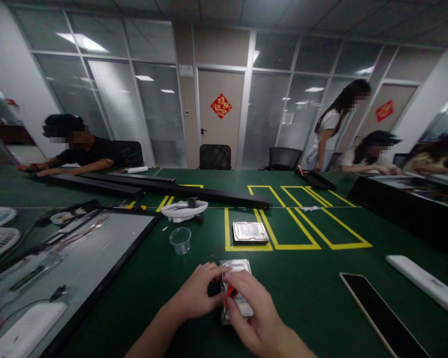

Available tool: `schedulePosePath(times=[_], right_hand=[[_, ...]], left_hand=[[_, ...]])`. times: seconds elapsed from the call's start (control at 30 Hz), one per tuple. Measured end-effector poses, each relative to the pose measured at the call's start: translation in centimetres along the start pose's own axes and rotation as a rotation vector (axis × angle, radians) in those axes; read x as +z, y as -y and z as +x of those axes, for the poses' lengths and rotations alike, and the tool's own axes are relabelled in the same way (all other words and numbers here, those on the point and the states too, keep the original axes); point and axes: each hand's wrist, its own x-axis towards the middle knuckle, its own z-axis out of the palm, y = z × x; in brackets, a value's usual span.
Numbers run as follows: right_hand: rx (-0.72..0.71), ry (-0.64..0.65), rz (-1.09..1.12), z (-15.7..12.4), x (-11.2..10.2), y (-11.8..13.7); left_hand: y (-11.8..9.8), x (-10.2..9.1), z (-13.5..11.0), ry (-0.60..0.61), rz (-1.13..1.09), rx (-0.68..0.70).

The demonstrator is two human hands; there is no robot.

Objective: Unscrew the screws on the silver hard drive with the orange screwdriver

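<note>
A silver hard drive lies flat on the green table right in front of me. My left hand rests on its left edge with the fingers curled against it. My right hand lies over the drive with its fingers closed around a small red-orange tool whose shape I cannot make out. A second hard drive sits farther back inside a yellow taped box. A small clear plastic cup stands to the left of both drives.
A large opened flat panel fills the left side. A white fan grille and long black bars lie farther back. A dark phone and a white slab lie at right. Other people sit and stand along the far edge.
</note>
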Motion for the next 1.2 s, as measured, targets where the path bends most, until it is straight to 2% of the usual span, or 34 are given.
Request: schedulePosePath(times=[0.37,0.47,0.73,0.93,1.07,1.2], right_hand=[[0.026,-0.039,0.009,-0.2,0.3,-0.6],[0.032,-0.092,-0.009,-0.6,0.2,-0.5],[-0.003,-0.058,0.069,0.3,0.1,-0.4],[-0.022,-0.027,0.042,0.7,-0.1,0.0],[-0.044,-0.043,-0.005,0.7,-0.2,0.2],[-0.029,-0.055,0.056,0.6,0.0,-0.2]], left_hand=[[-0.2,-0.2,-0.1,0.011,0.012,-0.009],[-0.4,-0.3,-0.1,0.009,0.014,-0.011],[-0.2,-0.2,-0.1,0.012,-0.007,-0.041],[-0.1,-0.1,-0.1,0.016,-0.001,-0.028],[-0.2,-0.1,0.0,-0.011,-0.017,0.012],[-0.6,-0.4,0.0,0.008,-0.035,-0.012]])
